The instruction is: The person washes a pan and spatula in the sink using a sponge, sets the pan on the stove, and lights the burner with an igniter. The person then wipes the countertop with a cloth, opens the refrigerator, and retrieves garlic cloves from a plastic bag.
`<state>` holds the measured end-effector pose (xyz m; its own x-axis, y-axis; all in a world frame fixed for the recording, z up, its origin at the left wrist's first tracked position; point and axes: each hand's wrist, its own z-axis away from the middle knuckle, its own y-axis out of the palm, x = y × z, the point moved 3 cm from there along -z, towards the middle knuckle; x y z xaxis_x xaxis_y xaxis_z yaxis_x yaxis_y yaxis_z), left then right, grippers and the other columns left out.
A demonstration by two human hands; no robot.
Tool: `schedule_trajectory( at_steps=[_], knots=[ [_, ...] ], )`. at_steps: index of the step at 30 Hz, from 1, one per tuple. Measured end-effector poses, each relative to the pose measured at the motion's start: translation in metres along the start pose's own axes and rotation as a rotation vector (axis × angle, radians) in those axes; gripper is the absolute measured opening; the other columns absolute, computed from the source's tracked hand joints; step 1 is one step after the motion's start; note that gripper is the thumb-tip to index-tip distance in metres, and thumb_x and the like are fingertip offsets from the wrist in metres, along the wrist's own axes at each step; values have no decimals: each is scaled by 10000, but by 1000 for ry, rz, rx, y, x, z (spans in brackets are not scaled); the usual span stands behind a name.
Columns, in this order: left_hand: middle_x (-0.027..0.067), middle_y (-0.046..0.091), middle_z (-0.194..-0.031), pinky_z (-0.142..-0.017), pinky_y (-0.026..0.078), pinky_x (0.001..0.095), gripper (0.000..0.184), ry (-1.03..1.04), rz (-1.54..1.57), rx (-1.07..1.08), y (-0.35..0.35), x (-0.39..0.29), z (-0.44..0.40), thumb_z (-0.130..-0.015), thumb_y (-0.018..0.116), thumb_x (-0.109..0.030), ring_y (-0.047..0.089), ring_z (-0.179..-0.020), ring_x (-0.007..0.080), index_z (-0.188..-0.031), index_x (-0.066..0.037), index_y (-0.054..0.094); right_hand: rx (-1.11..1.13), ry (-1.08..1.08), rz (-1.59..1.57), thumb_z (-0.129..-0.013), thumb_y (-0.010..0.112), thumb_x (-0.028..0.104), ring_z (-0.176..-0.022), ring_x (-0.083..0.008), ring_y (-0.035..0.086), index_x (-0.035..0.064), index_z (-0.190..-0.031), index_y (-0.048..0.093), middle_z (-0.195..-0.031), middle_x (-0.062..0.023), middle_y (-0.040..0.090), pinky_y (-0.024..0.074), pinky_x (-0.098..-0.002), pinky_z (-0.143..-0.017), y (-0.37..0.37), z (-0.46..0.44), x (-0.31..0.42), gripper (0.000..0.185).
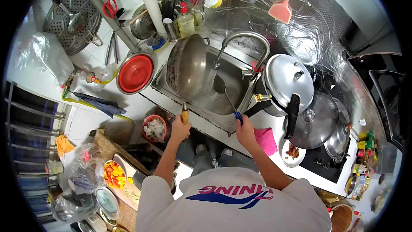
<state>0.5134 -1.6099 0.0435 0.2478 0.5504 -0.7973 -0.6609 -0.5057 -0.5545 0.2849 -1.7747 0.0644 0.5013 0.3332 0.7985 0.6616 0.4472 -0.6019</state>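
My left hand (pixel 178 129) is closed around the wooden handle of a large metal wok (pixel 187 66). The wok is tipped steeply on its side over the left part of the sink (pixel 223 109). My right hand (pixel 244 129) grips the blue-wrapped handle of a long spatula (pixel 230 99). Its dark head hangs over the sink basin, right of the wok. Above the basin arches a metal faucet (pixel 246 33); whether water runs from it I cannot make out.
Right of the sink stand a pressure cooker (pixel 285 81) and a lidded pan (pixel 316 122) by the stove. A plate of brown food (pixel 293 154) and pink cloth (pixel 266 141) lie nearer. On the left are a red basin (pixel 135 73) and chopped peppers (pixel 113 174).
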Motion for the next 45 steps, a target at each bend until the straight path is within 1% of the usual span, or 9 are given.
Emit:
schedule_trajectory(
  at_steps=[5, 18, 24, 26, 31, 32, 35, 40, 45],
  knots=[
    [59, 465, -604, -364, 435, 298, 195, -218, 946, 337, 45, 1, 1, -770, 525, -25, 482, -432, 152, -887, -49, 371, -76, -76, -38, -899, 463, 123, -531, -194, 540, -26, -1019, 480, -649, -109, 530, 417, -337, -494, -4, 7, 6, 192],
    [47, 484, -631, -398, 435, 298, 137, -399, 1131, 591, 86, 10, -1, -838, 513, -102, 485, -464, 137, -848, -58, 384, 72, 203, -333, -912, 441, 118, -381, -102, 458, -24, -973, 468, -556, -27, 465, 351, -260, -335, -5, 0, 13, 157],
    [102, 568, -685, -451, 480, 304, 212, -379, 503, 730, 62, 41, -30, -836, 548, -174, 576, -523, 176, -908, 9, 467, 116, 303, -199, -899, 459, 141, -397, -166, 515, -16, -973, 484, -528, -70, 500, 397, -311, -375, 27, -17, 18, 176],
    [119, 600, -703, -464, 488, 300, 264, -329, -9, 905, 24, 20, -60, -840, 564, -221, 592, -526, 173, -886, 38, 537, 89, 360, -259, -918, 433, 122, -393, -102, 455, -27, -1023, 444, -568, -34, 469, 364, -248, -343, 41, -18, 15, 183],
    [171, 613, -681, -563, 476, 393, 170, -9, 178, 214, -100, -13, -272, -811, 523, -157, 610, -586, 285, -825, -11, 608, 16, 380, -96, -874, 479, 83, -416, -104, 490, -37, -1033, 456, -573, -35, 507, 376, -233, -356, 61, -16, 17, 200],
    [211, 621, -762, -626, 476, 423, 171, 207, -246, 27, -114, -9, -329, -810, 500, -128, 611, -691, 355, -825, -2, 615, 7, 397, -94, -874, 479, 83, -416, -104, 490, -37, -1033, 456, -573, -35, 507, 376, -233, -356, 60, -19, 34, 200],
    [230, 610, -825, -708, 464, 463, 193, 459, -417, -199, -125, -11, -436, -807, 472, -129, 594, -819, 389, -835, -13, 624, -1, 659, -138, -779, 547, 61, -479, -146, 570, -53, -878, 489, -611, -95, 556, 458, -272, -453, 62, -24, 58, 161],
    [231, 612, -866, -720, 484, 460, 192, 477, -750, 20, -113, -12, -488, -823, 455, -115, 601, -825, 384, -845, -6, 612, -13, 779, -187, -728, 538, 11, -462, -166, 581, -47, -906, 417, -650, -113, 554, 421, -261, -350, 89, -17, 57, 223],
    [256, 603, -870, -704, 496, 459, 197, 515, -967, 123, -122, -13, -496, -834, 436, -109, 601, -794, 398, -879, -18, 604, -10, 734, 73, -718, 548, 108, -547, -198, 540, -45, -840, 448, -635, -117, 531, 436, -323, -512, 98, -19, 66, 220]
  ],
)
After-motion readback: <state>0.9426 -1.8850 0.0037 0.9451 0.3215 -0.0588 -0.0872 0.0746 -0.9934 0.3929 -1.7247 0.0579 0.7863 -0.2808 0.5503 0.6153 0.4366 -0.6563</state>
